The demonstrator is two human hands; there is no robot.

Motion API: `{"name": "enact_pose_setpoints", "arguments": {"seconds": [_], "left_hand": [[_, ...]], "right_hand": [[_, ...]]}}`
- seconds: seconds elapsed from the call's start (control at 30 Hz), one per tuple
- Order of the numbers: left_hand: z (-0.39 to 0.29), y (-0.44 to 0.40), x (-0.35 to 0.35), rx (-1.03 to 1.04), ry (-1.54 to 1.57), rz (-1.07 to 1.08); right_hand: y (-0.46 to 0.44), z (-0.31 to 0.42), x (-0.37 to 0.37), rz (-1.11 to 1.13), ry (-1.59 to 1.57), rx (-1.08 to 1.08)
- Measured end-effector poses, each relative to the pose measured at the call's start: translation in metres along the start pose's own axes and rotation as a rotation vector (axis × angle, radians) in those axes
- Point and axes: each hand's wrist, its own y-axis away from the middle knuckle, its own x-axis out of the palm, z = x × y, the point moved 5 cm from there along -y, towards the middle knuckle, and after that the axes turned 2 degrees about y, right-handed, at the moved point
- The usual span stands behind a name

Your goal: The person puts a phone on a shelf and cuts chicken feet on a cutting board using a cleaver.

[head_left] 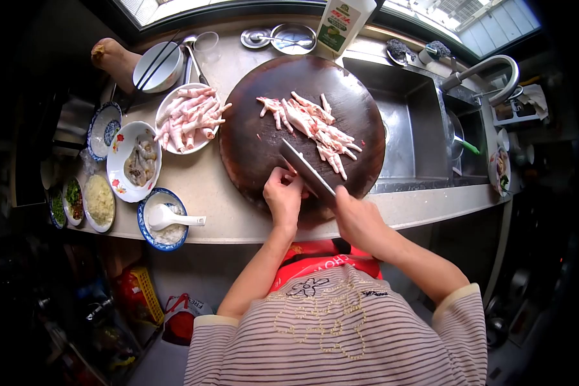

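My right hand (355,215) grips the handle of a cleaver (307,168), its blade slanting up and left over the round dark chopping board (251,96). Close to the blade, my left hand (284,195) is closed in a pinch at the board's near edge. A small reddish bit shows at its fingertips, but the blade and fingers hide what it is. Beyond the blade, several pale chicken feet (309,122) lie in a loose heap on the board. More chicken feet (190,116) fill a white bowl (167,141) left of the board.
Left are a bowl of shrimp (140,164), minced garlic (100,199), and a blue-rimmed bowl (144,225) with a white spoon (177,219). Chopsticks (154,67) rest across another bowl (167,71). A white bottle (342,26) stands behind the board; the sink (408,122) is right.
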Motion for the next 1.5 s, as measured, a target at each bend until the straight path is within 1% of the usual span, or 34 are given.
{"name": "enact_pose_setpoints", "arguments": {"seconds": [0.03, 0.17, 0.3, 0.4, 0.5, 0.53, 0.63, 0.67, 0.8, 0.9, 0.93, 1.03, 1.07, 1.17, 1.2, 1.3, 1.37, 1.4, 1.5], "left_hand": [[-0.001, -0.001, -0.001, 0.014, -0.018, -0.011], [-0.006, 0.002, -0.001, 0.067, -0.076, -0.066], [-0.005, 0.003, 0.002, 0.073, -0.071, -0.042], [0.007, -0.001, 0.003, 0.067, -0.023, -0.033], [0.003, -0.001, 0.004, 0.052, 0.036, -0.040], [0.000, 0.002, 0.004, 0.046, 0.018, -0.045], [-0.006, 0.005, 0.002, 0.032, -0.016, -0.054], [-0.005, 0.006, 0.002, 0.017, -0.016, -0.043], [0.002, 0.001, 0.005, 0.009, 0.027, -0.016], [0.001, 0.000, 0.003, 0.035, 0.061, -0.045], [0.002, -0.001, 0.002, 0.035, 0.059, -0.053], [-0.001, 0.002, 0.004, -0.019, 0.061, -0.035], [-0.001, 0.005, 0.005, -0.007, 0.008, -0.023], [0.004, 0.004, 0.004, -0.029, 0.035, -0.006], [0.004, 0.002, 0.004, -0.005, 0.025, -0.017], [0.005, 0.003, 0.002, 0.033, -0.026, -0.029], [0.000, 0.001, 0.000, 0.054, -0.046, -0.054], [0.002, 0.002, -0.001, 0.044, -0.004, -0.024], [0.003, 0.006, -0.008, -0.033, -0.014, 0.072]], "right_hand": [[-0.014, 0.007, -0.001, -0.059, -0.011, -0.040], [-0.040, 0.019, 0.005, -0.108, 0.101, -0.104], [0.001, 0.009, 0.002, -0.060, 0.136, -0.076], [0.015, -0.002, 0.005, -0.006, 0.181, -0.031], [-0.015, 0.009, 0.002, -0.098, 0.114, -0.125], [-0.028, 0.013, 0.003, -0.104, 0.111, -0.126], [-0.041, 0.013, 0.006, -0.072, 0.103, -0.122], [-0.034, 0.009, 0.005, -0.056, 0.091, -0.092], [0.014, -0.015, 0.006, 0.155, 0.114, 0.039], [-0.019, 0.004, 0.001, -0.026, 0.086, -0.130], [-0.034, 0.006, 0.005, -0.024, 0.094, -0.127], [-0.039, 0.001, 0.002, 0.055, 0.042, -0.032], [-0.031, -0.002, 0.000, 0.042, 0.033, 0.010], [0.001, -0.014, 0.000, 0.147, 0.067, 0.032], [0.000, -0.014, 0.000, 0.130, 0.034, 0.019], [-0.046, 0.006, -0.001, 0.022, -0.031, -0.078], [-0.053, -0.001, 0.005, -0.021, -0.012, -0.075], [-0.055, -0.002, 0.006, -0.042, -0.003, -0.072], [-0.037, -0.012, 0.002, -0.120, -0.092, -0.012]]}}
